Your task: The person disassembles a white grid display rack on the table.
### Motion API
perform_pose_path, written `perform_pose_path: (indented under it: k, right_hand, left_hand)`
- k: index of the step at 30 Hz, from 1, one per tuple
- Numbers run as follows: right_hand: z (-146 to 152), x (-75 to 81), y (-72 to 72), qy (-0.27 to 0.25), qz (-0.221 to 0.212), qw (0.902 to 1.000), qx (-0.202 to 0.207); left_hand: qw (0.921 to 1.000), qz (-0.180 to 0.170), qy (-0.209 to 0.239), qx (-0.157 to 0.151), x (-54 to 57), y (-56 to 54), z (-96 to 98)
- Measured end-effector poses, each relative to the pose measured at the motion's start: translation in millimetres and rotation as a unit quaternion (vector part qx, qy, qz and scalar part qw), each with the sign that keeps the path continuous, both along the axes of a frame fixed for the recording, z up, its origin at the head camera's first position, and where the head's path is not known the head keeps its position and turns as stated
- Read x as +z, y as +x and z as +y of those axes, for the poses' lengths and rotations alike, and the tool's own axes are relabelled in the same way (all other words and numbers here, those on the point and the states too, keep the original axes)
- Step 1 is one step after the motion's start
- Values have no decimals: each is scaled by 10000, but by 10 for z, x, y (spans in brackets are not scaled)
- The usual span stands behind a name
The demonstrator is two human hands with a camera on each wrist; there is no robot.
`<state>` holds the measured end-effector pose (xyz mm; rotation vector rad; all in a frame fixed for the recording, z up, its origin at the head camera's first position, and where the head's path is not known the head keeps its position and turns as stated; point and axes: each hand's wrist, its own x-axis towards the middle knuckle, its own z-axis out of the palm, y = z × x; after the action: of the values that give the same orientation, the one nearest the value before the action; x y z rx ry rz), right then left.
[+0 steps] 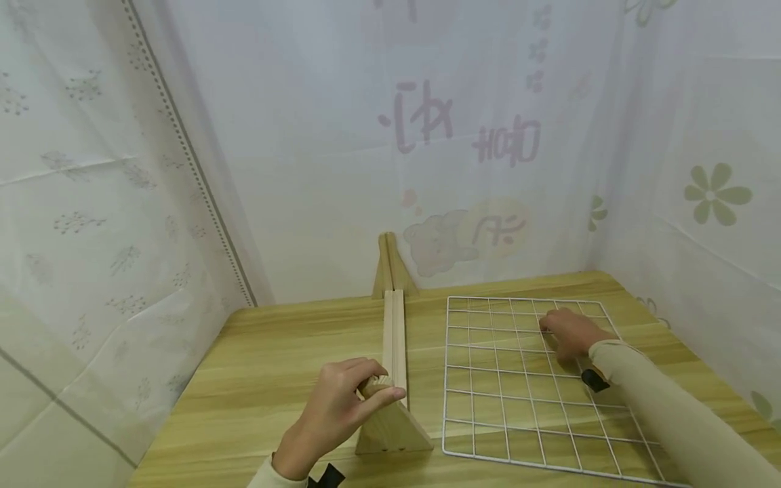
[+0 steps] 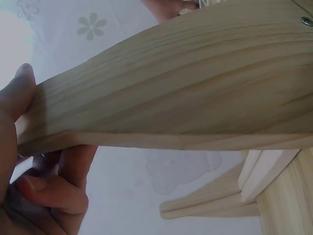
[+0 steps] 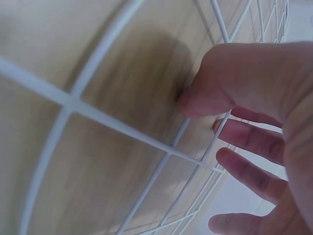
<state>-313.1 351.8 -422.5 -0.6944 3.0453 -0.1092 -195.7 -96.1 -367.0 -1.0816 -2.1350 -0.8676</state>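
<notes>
A pale wooden stand (image 1: 393,332) has two upright triangular ends joined by a long crossbar. My left hand (image 1: 337,400) grips the top of its near end piece (image 1: 390,430). In the left wrist view, the thumb and fingers (image 2: 54,193) close around the narrow tip of that board (image 2: 171,88). To the right, a white wire grid panel (image 1: 506,391) lies on the table. On its far right part, my right hand (image 1: 573,332) pinches a wire between thumb and index finger, while the other fingers (image 3: 249,171) spread loosely over the grid (image 3: 122,126).
Beneath everything is a wood-grain table (image 1: 274,366). The stand's far end piece (image 1: 390,271) is near a pale printed curtain (image 1: 305,169) along the back edge. A curtain with green flowers (image 1: 702,203) hangs at the right; another patterned curtain (image 1: 91,224) is at the left.
</notes>
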Motion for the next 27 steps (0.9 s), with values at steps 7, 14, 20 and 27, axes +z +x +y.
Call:
perform_pose_path:
  k: [7,14,20,27]
  right_hand:
    - [-118,-43,-135,133,-55,9999,-30]
    - [-179,-67,-258,177,135,9997,-61]
    - [-247,-105,-424,314,182,9993,-8]
    - [-323,-86,-495,406,360,9985,71]
  left_hand:
    - [9996,-257,90,29,-15,15,18]
    - [9990,-411,135,81,-20,18,17]
    - [9969,-763,86,158,-10,26,13]
    - [9961,-858,98,206,1,31,23]
